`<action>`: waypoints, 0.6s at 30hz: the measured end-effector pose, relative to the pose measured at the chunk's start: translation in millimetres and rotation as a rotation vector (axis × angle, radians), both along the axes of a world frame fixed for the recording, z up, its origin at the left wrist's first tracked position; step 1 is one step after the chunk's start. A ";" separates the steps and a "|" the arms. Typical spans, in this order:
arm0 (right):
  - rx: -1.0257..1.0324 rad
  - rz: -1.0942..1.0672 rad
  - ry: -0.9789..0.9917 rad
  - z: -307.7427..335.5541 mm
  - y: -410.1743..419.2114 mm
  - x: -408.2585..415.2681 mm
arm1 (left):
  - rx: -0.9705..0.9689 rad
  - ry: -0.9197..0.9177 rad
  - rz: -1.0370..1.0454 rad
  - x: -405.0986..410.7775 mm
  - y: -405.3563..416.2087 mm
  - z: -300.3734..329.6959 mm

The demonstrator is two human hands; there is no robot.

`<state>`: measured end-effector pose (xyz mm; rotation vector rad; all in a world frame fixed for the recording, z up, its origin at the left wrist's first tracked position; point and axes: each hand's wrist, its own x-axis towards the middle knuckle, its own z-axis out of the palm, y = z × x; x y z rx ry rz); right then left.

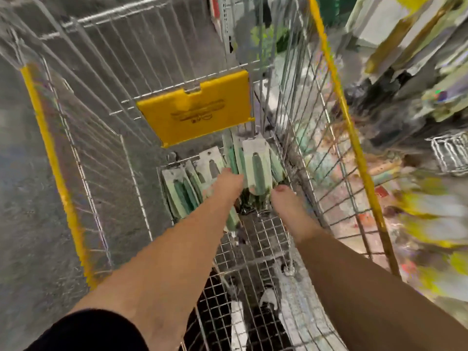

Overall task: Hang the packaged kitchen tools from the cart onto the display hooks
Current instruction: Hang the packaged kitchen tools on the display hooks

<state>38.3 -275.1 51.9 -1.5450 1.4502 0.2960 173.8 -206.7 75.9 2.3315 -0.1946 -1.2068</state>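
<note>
As hands [253,183] reach, packages [257,165] crowd cart wall [298,148]

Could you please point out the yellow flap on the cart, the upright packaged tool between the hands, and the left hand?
yellow flap [196,110]: head view, middle of its plastic face.
upright packaged tool [258,168]: head view, its green handle.
left hand [228,184]: head view, back of the hand.

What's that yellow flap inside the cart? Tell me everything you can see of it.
The yellow flap looks like a flat plastic panel, rectangular, with a faint embossed logo and a notch on its top edge where a clear clip joins it to the cart's wire frame. It hangs tilted above the packaged tools; neither hand touches it.
</note>
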 end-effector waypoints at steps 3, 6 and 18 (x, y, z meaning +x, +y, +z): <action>0.015 -0.100 -0.091 -32.9 -6.7 19.8 | -0.014 0.001 0.089 11.5 -19.4 -25.4; 0.018 -0.157 -0.155 -52.3 -7.5 30.7 | -0.059 -0.031 0.168 21.9 -29.0 -47.9; 0.014 -0.236 -0.145 -81.3 -6.8 45.8 | 0.041 0.033 0.076 24.9 -45.1 -68.7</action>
